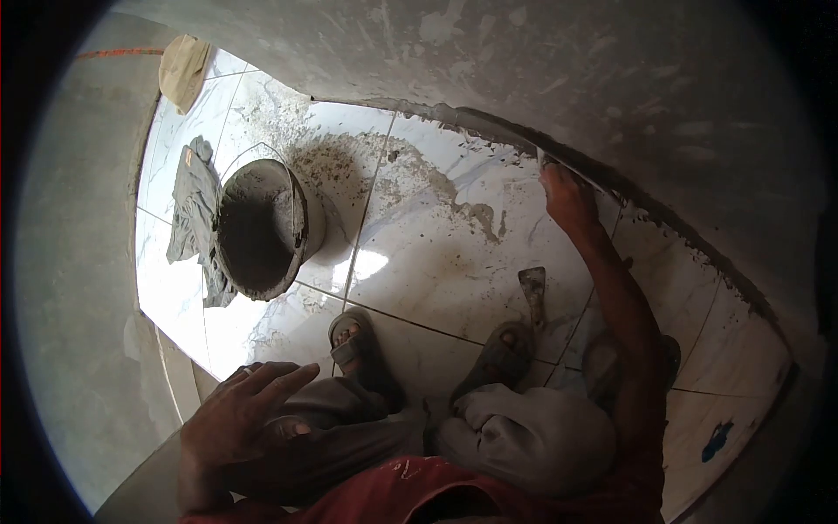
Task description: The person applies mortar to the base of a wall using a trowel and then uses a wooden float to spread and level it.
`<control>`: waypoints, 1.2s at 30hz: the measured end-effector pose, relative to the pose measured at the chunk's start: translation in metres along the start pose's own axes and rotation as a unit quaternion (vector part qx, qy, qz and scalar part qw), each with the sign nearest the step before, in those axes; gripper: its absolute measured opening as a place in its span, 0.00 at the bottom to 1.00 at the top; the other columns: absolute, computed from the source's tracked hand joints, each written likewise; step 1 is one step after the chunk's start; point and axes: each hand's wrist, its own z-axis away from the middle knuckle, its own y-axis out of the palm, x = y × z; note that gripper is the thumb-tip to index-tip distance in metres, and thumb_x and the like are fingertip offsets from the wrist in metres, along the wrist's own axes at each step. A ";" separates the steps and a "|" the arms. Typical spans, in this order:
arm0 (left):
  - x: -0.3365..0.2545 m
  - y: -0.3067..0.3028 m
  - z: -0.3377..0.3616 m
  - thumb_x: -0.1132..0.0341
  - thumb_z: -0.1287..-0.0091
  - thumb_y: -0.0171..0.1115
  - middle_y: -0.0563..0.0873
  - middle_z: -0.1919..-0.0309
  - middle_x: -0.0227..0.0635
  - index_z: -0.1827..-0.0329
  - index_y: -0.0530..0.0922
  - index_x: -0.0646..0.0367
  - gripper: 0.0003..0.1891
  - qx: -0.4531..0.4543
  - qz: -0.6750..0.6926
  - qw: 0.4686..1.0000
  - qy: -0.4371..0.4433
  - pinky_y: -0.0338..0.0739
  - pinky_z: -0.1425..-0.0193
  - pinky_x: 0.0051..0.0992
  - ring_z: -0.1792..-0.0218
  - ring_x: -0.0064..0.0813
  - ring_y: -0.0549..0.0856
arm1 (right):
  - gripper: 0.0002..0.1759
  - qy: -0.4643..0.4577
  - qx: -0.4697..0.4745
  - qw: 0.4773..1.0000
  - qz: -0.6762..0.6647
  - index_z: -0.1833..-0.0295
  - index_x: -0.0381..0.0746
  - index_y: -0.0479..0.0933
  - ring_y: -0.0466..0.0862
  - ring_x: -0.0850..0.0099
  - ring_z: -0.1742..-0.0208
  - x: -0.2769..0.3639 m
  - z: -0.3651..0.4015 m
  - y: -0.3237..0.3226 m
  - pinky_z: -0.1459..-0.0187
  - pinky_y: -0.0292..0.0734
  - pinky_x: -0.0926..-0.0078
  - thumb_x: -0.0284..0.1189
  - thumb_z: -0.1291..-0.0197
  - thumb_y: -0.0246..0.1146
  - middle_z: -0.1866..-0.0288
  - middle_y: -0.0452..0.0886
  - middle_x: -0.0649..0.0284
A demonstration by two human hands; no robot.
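My right hand [569, 194] is closed around the handle of a trowel [583, 175], most of it hidden by my fingers. Its flat blade lies along the strip of wet mortar [515, 135] where the grey wall meets the tiled floor. Above my left knee, my left hand [249, 410] is held with its fingers stretched out and nothing in them; a ring shows on one finger. A scraper [532, 295] with a dirty blade lies on the tiles beside my right foot.
A mortar-caked bucket [262, 229] with a wire handle stands left of centre. Grey cloth [194, 196] lies behind it, and a tan sack [184, 72] sits farther back. Mortar crumbs [336, 166] litter the marbled tiles. A blue scrap [717, 441] lies at the right.
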 end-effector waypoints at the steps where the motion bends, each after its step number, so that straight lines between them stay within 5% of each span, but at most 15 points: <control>1: 0.001 0.000 0.001 0.45 0.37 0.57 0.76 0.46 0.47 0.34 0.66 0.55 0.33 -0.004 -0.004 1.000 -0.004 0.71 0.43 0.41 0.47 0.49 0.76 | 0.06 -0.034 -0.043 0.998 -0.002 0.61 0.39 0.74 0.78 0.52 0.51 0.002 0.002 -0.008 0.49 0.72 0.56 0.28 0.43 0.59 0.58 0.78 0.51; 6: 0.001 -0.002 -0.001 0.45 0.37 0.57 0.76 0.45 0.47 0.34 0.66 0.55 0.33 -0.002 0.004 1.000 0.010 0.71 0.43 0.40 0.47 0.48 0.77 | 0.04 -0.109 -0.069 0.992 -0.005 0.64 0.39 0.72 0.79 0.52 0.54 -0.009 0.003 0.017 0.53 0.74 0.56 0.28 0.42 0.58 0.60 0.78 0.51; 11: -0.002 -0.002 -0.004 0.45 0.37 0.57 0.75 0.45 0.47 0.33 0.65 0.54 0.33 0.025 -0.006 0.999 0.028 0.71 0.43 0.40 0.47 0.48 0.77 | 0.04 0.028 0.093 0.995 -0.035 0.64 0.39 0.72 0.80 0.54 0.58 0.008 -0.021 -0.007 0.57 0.75 0.56 0.27 0.44 0.59 0.64 0.79 0.53; 15: 0.001 -0.002 -0.002 0.46 0.38 0.58 0.75 0.45 0.46 0.33 0.65 0.54 0.33 0.016 0.005 0.999 0.030 0.71 0.43 0.40 0.47 0.48 0.77 | 0.04 -0.003 0.006 1.000 -0.029 0.64 0.40 0.73 0.81 0.55 0.59 0.011 -0.011 -0.017 0.58 0.75 0.57 0.29 0.42 0.57 0.66 0.79 0.54; 18: -0.001 -0.005 -0.001 0.46 0.38 0.59 0.76 0.46 0.46 0.33 0.65 0.53 0.33 0.012 0.000 0.999 0.033 0.72 0.44 0.40 0.47 0.48 0.77 | 0.06 -0.065 -0.002 0.997 -0.040 0.62 0.40 0.74 0.80 0.56 0.56 0.004 0.002 0.011 0.55 0.75 0.57 0.31 0.40 0.56 0.63 0.79 0.54; 20: -0.005 -0.005 -0.001 0.46 0.38 0.59 0.76 0.46 0.46 0.34 0.65 0.54 0.33 0.012 -0.006 0.999 0.035 0.72 0.44 0.40 0.47 0.48 0.77 | 0.08 -0.132 -0.091 0.981 0.107 0.58 0.40 0.76 0.78 0.56 0.49 0.002 0.001 0.038 0.48 0.71 0.56 0.31 0.40 0.57 0.56 0.79 0.54; 21: -0.007 -0.005 -0.001 0.46 0.38 0.59 0.76 0.46 0.46 0.34 0.65 0.54 0.33 0.007 -0.010 0.999 0.040 0.72 0.44 0.40 0.48 0.48 0.77 | 0.12 -0.099 -0.068 0.988 0.094 0.53 0.40 0.77 0.74 0.55 0.43 0.004 -0.001 0.043 0.40 0.65 0.52 0.31 0.42 0.57 0.49 0.77 0.53; 25: -0.003 -0.003 -0.004 0.47 0.38 0.59 0.76 0.46 0.47 0.34 0.65 0.55 0.33 0.000 -0.006 0.998 0.067 0.73 0.45 0.39 0.49 0.48 0.78 | 0.12 -0.016 0.066 0.996 0.057 0.53 0.39 0.76 0.74 0.54 0.42 -0.001 -0.012 0.039 0.40 0.65 0.51 0.31 0.42 0.58 0.49 0.77 0.52; 27: -0.003 -0.004 -0.004 0.47 0.38 0.59 0.76 0.46 0.47 0.33 0.65 0.55 0.33 -0.002 -0.014 0.997 0.072 0.73 0.46 0.39 0.49 0.48 0.78 | 0.08 -0.080 -0.088 0.990 0.070 0.59 0.39 0.75 0.77 0.55 0.49 -0.002 -0.009 0.032 0.46 0.71 0.55 0.30 0.42 0.60 0.55 0.78 0.54; 30: -0.002 -0.005 -0.004 0.47 0.38 0.59 0.76 0.47 0.47 0.34 0.65 0.55 0.33 0.001 -0.018 0.997 0.076 0.73 0.46 0.39 0.49 0.47 0.78 | 0.05 -0.080 -0.112 0.991 -0.003 0.65 0.39 0.72 0.79 0.52 0.59 -0.006 -0.005 0.000 0.59 0.75 0.57 0.29 0.41 0.58 0.64 0.77 0.54; 36: -0.002 -0.007 -0.007 0.47 0.39 0.59 0.76 0.47 0.47 0.34 0.66 0.55 0.33 0.003 -0.006 0.997 0.073 0.73 0.46 0.39 0.49 0.47 0.78 | 0.04 -0.042 -0.087 0.995 -0.019 0.65 0.39 0.72 0.78 0.52 0.62 -0.009 0.009 -0.058 0.61 0.74 0.57 0.25 0.44 0.60 0.67 0.77 0.54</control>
